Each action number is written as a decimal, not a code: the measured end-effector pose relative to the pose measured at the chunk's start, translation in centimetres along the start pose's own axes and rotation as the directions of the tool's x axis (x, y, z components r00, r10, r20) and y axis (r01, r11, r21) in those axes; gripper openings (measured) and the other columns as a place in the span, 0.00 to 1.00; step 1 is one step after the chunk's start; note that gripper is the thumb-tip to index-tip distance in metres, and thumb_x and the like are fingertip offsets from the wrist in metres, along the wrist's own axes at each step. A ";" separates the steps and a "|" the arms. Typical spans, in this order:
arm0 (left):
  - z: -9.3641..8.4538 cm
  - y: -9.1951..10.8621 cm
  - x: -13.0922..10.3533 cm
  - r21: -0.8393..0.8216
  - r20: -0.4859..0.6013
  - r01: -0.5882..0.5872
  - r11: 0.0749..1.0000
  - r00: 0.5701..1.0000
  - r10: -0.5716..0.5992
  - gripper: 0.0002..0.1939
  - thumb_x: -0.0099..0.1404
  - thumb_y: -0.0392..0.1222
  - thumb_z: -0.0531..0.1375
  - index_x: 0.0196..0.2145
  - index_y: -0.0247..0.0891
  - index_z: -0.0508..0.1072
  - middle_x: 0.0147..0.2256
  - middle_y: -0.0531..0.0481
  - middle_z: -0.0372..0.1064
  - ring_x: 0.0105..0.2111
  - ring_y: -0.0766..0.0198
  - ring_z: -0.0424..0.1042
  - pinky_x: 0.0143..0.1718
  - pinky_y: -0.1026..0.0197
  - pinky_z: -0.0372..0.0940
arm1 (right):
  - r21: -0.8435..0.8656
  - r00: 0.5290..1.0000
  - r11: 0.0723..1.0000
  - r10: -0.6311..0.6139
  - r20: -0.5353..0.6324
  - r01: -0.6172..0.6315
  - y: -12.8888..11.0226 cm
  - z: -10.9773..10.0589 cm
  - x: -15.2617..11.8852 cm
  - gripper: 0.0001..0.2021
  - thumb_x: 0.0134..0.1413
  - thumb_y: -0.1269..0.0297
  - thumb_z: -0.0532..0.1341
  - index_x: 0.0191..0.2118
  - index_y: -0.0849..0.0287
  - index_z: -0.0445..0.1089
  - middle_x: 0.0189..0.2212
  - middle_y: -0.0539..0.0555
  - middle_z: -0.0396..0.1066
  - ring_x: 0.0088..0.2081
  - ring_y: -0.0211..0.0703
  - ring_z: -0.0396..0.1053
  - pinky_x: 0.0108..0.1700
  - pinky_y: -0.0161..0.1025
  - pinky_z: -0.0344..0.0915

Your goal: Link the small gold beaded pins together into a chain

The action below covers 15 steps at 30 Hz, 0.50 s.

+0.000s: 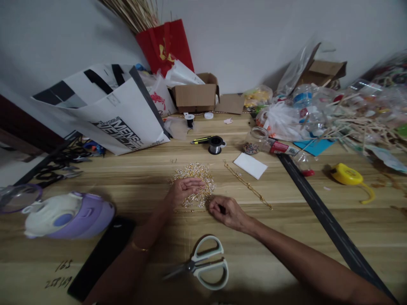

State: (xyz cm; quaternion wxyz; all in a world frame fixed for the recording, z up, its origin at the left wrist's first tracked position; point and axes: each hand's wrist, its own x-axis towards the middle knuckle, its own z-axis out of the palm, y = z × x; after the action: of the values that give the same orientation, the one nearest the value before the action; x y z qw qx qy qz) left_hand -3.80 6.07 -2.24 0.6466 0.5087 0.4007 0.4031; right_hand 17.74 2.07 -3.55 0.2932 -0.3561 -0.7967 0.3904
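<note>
A heap of small gold and clear beads (193, 169) lies on the wooden table. My left hand (184, 189) reaches over the heap's left side, fingers stretched out flat and nothing seen in them. At the heap's right edge my right hand (227, 212) is closed, thumb and fingertips pinched together. Whatever it may hold is too small to make out. A thin gold chain (190, 211) runs along the table in front of the heap toward my right fingertips. Farther right lies a longer beaded gold chain (248, 184). Light-handled scissors (210, 262) rest nearest me, blades pointing left.
Behind the heap are a wire spool (216, 145), a cutter knife (201, 140) and a tipped jar of beads (254, 142). A white card (250, 165) and yellow tape measure (347, 173) lie right. A purple-white bottle (70, 216), black case (104, 254) and pliers (60, 169) occupy the left.
</note>
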 end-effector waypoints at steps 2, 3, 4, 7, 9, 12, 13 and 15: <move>0.0 0.0 0.0 0.004 -0.008 0.009 1.000 1.000 -0.009 0.21 0.51 0.40 0.67 0.43 0.31 0.72 0.43 0.36 0.74 0.44 0.51 0.74 0.42 0.54 0.67 | -0.002 1.000 1.000 -0.002 0.002 0.002 0.0 0.0 0.0 0.04 0.48 0.76 0.56 0.28 0.61 0.66 0.20 0.46 0.60 0.22 0.31 0.56 0.25 0.29 0.52; -0.1 -0.1 0.0 0.006 -0.014 0.014 1.000 1.000 -0.014 0.21 0.51 0.40 0.67 0.43 0.31 0.72 0.43 0.36 0.74 0.43 0.51 0.74 0.42 0.54 0.67 | -0.003 1.000 1.000 -0.004 0.005 0.004 0.0 0.0 0.0 0.05 0.48 0.76 0.56 0.28 0.61 0.66 0.21 0.46 0.60 0.22 0.31 0.56 0.25 0.29 0.52; 0.0 -0.1 0.0 0.010 -0.023 0.017 1.000 1.000 -0.017 0.21 0.50 0.40 0.67 0.42 0.31 0.72 0.43 0.36 0.74 0.43 0.51 0.74 0.42 0.54 0.68 | -0.003 1.000 1.000 -0.005 0.006 0.005 0.0 0.0 0.1 0.05 0.48 0.76 0.56 0.28 0.61 0.66 0.21 0.46 0.60 0.22 0.31 0.56 0.25 0.29 0.52; 0.1 -0.1 0.0 0.039 -0.058 0.010 0.999 0.998 -0.008 0.22 0.48 0.39 0.68 0.41 0.31 0.71 0.40 0.37 0.75 0.41 0.52 0.75 0.43 0.53 0.67 | -0.001 1.000 1.000 -0.009 0.004 0.009 0.0 0.0 0.1 0.04 0.49 0.76 0.56 0.28 0.61 0.66 0.21 0.46 0.60 0.22 0.31 0.56 0.25 0.29 0.53; 0.4 -0.1 0.0 0.081 -0.082 0.001 0.997 0.997 0.005 0.21 0.47 0.39 0.69 0.39 0.31 0.71 0.37 0.39 0.76 0.39 0.53 0.76 0.43 0.53 0.68 | -0.002 1.000 1.000 -0.011 0.000 0.011 0.0 0.0 0.1 0.04 0.49 0.75 0.56 0.28 0.61 0.66 0.21 0.46 0.60 0.22 0.31 0.56 0.25 0.29 0.53; 0.9 0.1 -0.1 0.161 -0.126 0.009 0.987 0.992 0.012 0.20 0.46 0.39 0.68 0.38 0.31 0.71 0.33 0.42 0.77 0.36 0.55 0.77 0.40 0.54 0.69 | -0.006 1.000 1.000 -0.013 0.002 0.013 0.0 0.0 0.0 0.04 0.49 0.75 0.56 0.28 0.61 0.67 0.21 0.46 0.60 0.22 0.31 0.56 0.25 0.29 0.53; 1.1 0.2 -0.1 0.181 -0.144 0.015 0.983 0.990 0.011 0.19 0.46 0.39 0.68 0.37 0.31 0.71 0.32 0.42 0.77 0.35 0.56 0.77 0.39 0.55 0.69 | -0.007 1.000 1.000 -0.011 0.003 0.011 0.0 0.0 0.0 0.04 0.49 0.75 0.56 0.28 0.61 0.67 0.21 0.46 0.60 0.22 0.31 0.56 0.25 0.29 0.53; 1.4 0.5 -0.2 0.202 -0.171 0.024 0.979 0.985 0.011 0.18 0.47 0.39 0.67 0.36 0.31 0.71 0.31 0.43 0.77 0.33 0.57 0.77 0.38 0.55 0.70 | -0.011 1.000 1.000 -0.006 0.003 0.006 -0.1 -0.1 0.0 0.04 0.49 0.75 0.56 0.28 0.62 0.67 0.21 0.46 0.60 0.22 0.31 0.56 0.25 0.29 0.53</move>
State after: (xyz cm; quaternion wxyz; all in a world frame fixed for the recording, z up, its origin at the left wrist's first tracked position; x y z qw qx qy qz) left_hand -2.67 5.47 -1.55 0.5556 0.5343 0.4957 0.4001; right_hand 17.74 2.08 -3.43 0.2913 -0.3545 -0.8004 0.3858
